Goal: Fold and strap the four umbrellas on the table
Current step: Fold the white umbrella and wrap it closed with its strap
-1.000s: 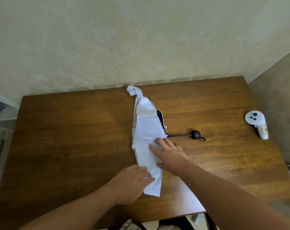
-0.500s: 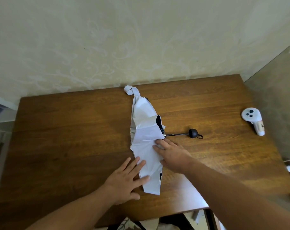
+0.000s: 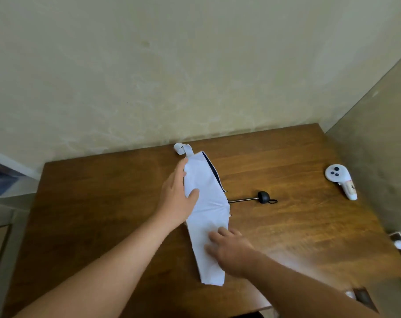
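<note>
Because the canopy has to lie flat before it can be rolled and strapped, the white fabric folding umbrella (image 3: 206, 210) is spread lengthwise across the middle of the brown wooden surface (image 3: 103, 203), its thin metal shaft ending in a round black handle (image 3: 263, 197) that points off to the right. The left hand (image 3: 178, 198) lies on the far half of the canopy with fingers (image 3: 180, 168) straight and released, the palm flat along the cloth's left edge and the thumb over the fabric, which looks like a smoothing or pinning hold meant to keep the panels stacked. The right hand (image 3: 231, 249) rests on the near half, blurred, its fingers loosely bent and seemingly pressing the cloth down, not pinching it; I judge it released. The white closure strap (image 3: 182, 149) curls loose at the far end, close to the wall, so strapping is not yet done. Only this one umbrella is in view.

A white handheld game controller with dark buttons (image 3: 340, 180) sits well apart near the right edge, out of the working area. A small mark on its grip is too small to read, and no other writing or brand shows anywhere.
</note>
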Demonstrator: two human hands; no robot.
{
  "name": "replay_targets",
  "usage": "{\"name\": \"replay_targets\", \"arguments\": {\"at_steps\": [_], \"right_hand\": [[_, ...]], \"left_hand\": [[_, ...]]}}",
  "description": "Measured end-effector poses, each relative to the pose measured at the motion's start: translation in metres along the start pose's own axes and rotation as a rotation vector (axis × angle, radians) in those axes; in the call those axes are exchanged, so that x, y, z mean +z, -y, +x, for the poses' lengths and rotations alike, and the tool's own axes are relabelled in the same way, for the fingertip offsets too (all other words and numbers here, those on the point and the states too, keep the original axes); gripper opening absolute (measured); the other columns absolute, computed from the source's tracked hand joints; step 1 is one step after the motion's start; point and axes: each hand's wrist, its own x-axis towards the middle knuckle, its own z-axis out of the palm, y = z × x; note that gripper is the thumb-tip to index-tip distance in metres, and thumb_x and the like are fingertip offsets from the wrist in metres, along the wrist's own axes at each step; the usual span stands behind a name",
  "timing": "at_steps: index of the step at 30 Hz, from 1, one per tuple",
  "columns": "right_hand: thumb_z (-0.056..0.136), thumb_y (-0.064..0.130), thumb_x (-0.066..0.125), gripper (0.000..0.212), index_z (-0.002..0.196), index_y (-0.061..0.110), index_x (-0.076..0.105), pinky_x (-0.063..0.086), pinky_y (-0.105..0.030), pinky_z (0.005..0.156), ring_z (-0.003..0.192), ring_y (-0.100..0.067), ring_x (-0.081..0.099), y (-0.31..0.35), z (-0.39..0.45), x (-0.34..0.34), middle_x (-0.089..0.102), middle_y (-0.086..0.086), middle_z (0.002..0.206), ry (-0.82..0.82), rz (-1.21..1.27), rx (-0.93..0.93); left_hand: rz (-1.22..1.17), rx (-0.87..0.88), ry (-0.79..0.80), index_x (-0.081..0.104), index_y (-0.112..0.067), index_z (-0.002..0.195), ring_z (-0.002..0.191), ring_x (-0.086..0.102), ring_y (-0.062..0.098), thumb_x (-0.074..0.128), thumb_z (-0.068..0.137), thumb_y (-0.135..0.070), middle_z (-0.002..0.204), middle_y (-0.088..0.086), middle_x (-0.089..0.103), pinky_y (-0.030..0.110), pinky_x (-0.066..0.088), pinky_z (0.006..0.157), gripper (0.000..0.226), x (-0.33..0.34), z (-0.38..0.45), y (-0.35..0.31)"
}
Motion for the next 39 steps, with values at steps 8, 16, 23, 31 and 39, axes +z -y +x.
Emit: {"name": "replay_targets", "arguments": {"at_steps": [8, 16, 23, 31, 39], "right_hand": [[0.095, 0.019, 0.058, 0.034, 0.128, 0.02, 0.052, 0.043, -0.06, 0.107, 0.131, -0.04, 0.041, 0.036, -0.03, 0.021, 0.041, -0.015, 0.139, 0.035, 0.086, -0.007], [0.083, 0.038, 0.068, 0.041, 0.123, 0.041, 0.064, 0.049, -0.046, 0.111, 0.132, -0.022, 0.059, 0.037, -0.05, 0.042, 0.06, 0.002, 0.14, 0.067, 0.198, 0.049], [0.098, 0.013, 0.058, 0.059, 0.152, 0.025, 0.04, 0.012, -0.056, 0.126, 0.157, -0.038, 0.013, 0.042, -0.053, 0.041, 0.019, -0.011, 0.168, 0.071, 0.178, 0.043], [0.102, 0.015, 0.055, 0.057, 0.155, 0.023, 0.036, 0.007, -0.061, 0.125, 0.158, -0.038, 0.005, 0.047, -0.05, 0.035, 0.01, -0.011, 0.17, 0.172, 0.16, 0.045], [0.114, 0.025, 0.028, 0.043, 0.156, 0.016, 0.033, 0.003, -0.073, 0.12, 0.159, -0.04, -0.002, 0.048, -0.049, 0.039, -0.002, -0.011, 0.173, 0.276, 0.139, 0.05]], "left_hand": [[0.133, -0.293, 0.154, -0.002, -0.061, 0.156, 0.109, 0.06, 0.032, 0.057, 0.093, -0.027, 0.118, 0.005, 0.049, 0.041, 0.059, 0.081, 0.094, -0.011, 0.054, -0.023], [-0.336, -0.303, 0.09, 0.032, -0.048, 0.158, 0.099, 0.063, 0.014, 0.068, 0.098, -0.016, 0.113, 0.006, 0.065, 0.027, 0.049, 0.074, 0.077, -0.003, 0.057, -0.027], [-0.468, -0.317, 0.054, 0.039, -0.05, 0.151, 0.112, 0.062, 0.019, 0.076, 0.094, -0.013, 0.117, 0.004, 0.063, 0.043, 0.052, 0.103, 0.077, -0.005, 0.054, -0.03], [-0.274, -0.289, 0.09, 0.054, -0.036, 0.149, 0.12, 0.06, 0.022, 0.07, 0.099, -0.023, 0.137, 0.002, 0.061, 0.035, 0.051, 0.089, 0.054, -0.005, 0.054, -0.023], [-0.176, -0.303, -0.001, 0.062, -0.028, 0.139, 0.101, 0.062, 0.018, 0.064, 0.101, -0.029, 0.107, -0.01, 0.062, 0.039, 0.057, 0.086, 0.039, 0.008, 0.047, -0.016]]}}
